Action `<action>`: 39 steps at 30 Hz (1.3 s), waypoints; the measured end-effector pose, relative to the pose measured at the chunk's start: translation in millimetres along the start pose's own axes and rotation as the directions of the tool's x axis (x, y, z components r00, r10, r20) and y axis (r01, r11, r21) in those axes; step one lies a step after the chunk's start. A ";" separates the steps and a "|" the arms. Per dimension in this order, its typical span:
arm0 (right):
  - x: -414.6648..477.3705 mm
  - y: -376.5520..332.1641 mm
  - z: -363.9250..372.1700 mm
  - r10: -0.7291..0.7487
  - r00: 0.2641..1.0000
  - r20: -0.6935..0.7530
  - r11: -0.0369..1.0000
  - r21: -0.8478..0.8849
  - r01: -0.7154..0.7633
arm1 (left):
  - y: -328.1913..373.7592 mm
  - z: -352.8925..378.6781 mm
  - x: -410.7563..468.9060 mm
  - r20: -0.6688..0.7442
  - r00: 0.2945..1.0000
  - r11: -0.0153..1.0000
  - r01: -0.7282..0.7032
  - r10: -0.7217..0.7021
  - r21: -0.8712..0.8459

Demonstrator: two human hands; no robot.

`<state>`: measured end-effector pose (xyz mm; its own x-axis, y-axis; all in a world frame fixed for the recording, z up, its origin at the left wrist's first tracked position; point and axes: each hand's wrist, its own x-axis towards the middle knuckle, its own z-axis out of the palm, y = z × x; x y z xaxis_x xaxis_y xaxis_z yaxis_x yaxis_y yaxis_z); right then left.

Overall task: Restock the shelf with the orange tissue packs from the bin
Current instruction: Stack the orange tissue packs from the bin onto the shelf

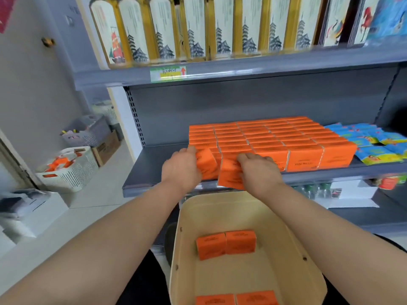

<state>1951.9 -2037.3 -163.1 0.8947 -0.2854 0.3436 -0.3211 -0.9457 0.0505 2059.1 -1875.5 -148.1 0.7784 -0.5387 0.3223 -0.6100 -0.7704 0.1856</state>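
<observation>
Rows of orange tissue packs (275, 137) fill the middle of the grey shelf (143, 170). My left hand (180, 166) grips one orange pack (206, 161) at the front left corner of the block. My right hand (257, 170) grips another orange pack (230, 175), tilted over the shelf's front edge. Below my arms stands the cream bin (220, 208), holding a pair of orange packs (226, 244) in its middle and two more (236, 299) at the frame's bottom edge.
Blue tissue packs (372, 139) lie right of the orange block. The shelf above carries tall pagoda-printed boxes (191, 29). A white lattice basket (70, 170) with orange items, grey baskets and a cardboard box stand on the floor at left. The shelf's left part is bare.
</observation>
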 end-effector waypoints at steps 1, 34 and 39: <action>4.6 -0.1 -5.5 0.004 1.000 -0.019 1.000 0.000 -0.004 | -2.4 -6.8 1.4 -0.018 1.000 1.000 0.007 -0.007 0.008; 274.8 -27.5 53.8 -0.188 0.972 -0.138 0.971 0.124 0.205 | -165.5 82.5 243.3 0.012 0.938 0.924 0.339 -0.346 0.177; 287.9 -24.4 70.7 -0.232 0.965 -0.119 0.956 0.154 0.249 | -165.7 105.1 279.4 -0.038 0.938 0.918 0.346 -0.346 0.194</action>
<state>2239.3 -2107.4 -131.8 0.9014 -0.0378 0.4314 -0.0368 -0.9993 -0.0107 2393.3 -1934.2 -186.4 0.9350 -0.2257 0.2736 -0.2615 -0.9598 0.1020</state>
